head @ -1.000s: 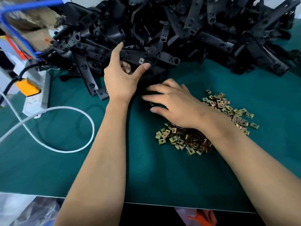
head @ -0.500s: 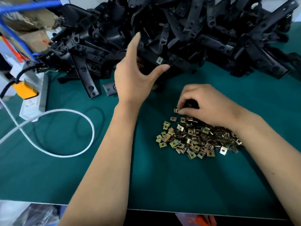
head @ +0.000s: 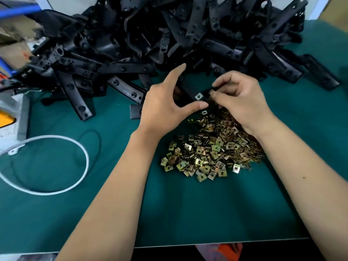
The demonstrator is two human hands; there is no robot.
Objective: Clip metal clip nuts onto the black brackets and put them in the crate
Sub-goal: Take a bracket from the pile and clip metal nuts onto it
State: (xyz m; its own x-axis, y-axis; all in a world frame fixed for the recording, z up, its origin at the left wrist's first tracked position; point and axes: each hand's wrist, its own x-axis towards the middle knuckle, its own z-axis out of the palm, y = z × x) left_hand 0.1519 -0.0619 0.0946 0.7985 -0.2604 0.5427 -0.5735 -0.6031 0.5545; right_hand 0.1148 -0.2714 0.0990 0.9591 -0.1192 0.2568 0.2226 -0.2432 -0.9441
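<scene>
the bracket (head: 190,91), one clip (head: 198,96) already on it, is sitting near the table's (head: 207,213) far edge; the left hand (head: 165,108) is curling round it while the right hand (head: 243,100) is pinching another clip nut (head: 212,93) at its end. next it needs pushing on squarely.

Two bare forearms reach in from the bottom edge, no sleeves, no watch, no rings or gloves on either the left hand (head: 165,108) or the right hand (head: 243,102); nails are short and unpainted; a small dark mole marks the right forearm
</scene>
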